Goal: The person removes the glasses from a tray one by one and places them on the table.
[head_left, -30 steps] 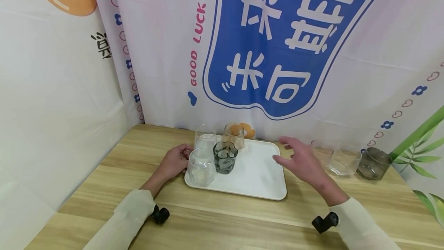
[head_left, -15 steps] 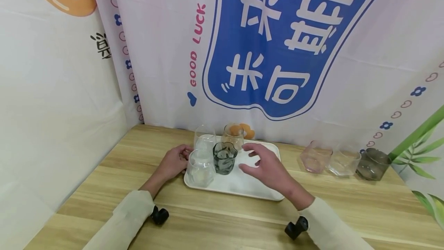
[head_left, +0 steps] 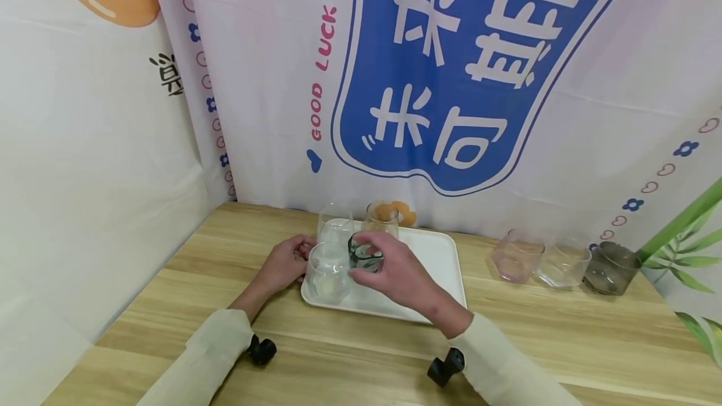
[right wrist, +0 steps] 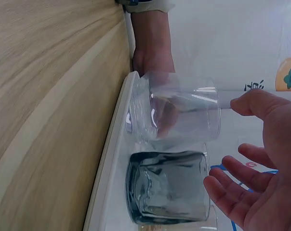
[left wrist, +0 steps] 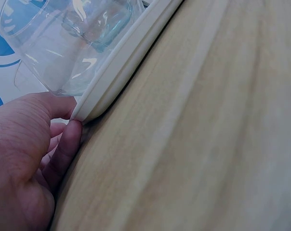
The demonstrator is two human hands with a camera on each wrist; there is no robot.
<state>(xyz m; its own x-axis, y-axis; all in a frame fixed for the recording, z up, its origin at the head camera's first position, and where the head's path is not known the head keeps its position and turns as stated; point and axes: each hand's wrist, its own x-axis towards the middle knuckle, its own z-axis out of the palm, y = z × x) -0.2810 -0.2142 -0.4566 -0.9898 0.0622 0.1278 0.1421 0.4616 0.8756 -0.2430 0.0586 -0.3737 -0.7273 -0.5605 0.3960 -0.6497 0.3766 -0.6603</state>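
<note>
On the wooden table lies a white tray [head_left: 437,259] bearing several drinking glasses at its left part. My left hand [head_left: 284,263] pinches the tray's left rim between thumb and fingers, as the left wrist view shows. Over the smoky grey-green glass [right wrist: 169,187] is my right hand [head_left: 400,274], thumb and fingers spread apart near its rim. In the head view this hand partly covers that glass. A clear glass [head_left: 329,281] stands at the tray's front left corner. Behind it are another clear glass [head_left: 334,224] and an amber-tinted glass [head_left: 380,223].
To the right of the tray, a pinkish glass [head_left: 516,260], a clear glass [head_left: 563,266] and a dark grey glass [head_left: 611,271] stand in a row on the table. A printed cloth [head_left: 271,111] hangs along the back. Green leaves [head_left: 688,249] show at the far right.
My right hand has moved left, from the tray's right edge to above the grey-green glass. The left hand has stayed at the tray's left rim.
</note>
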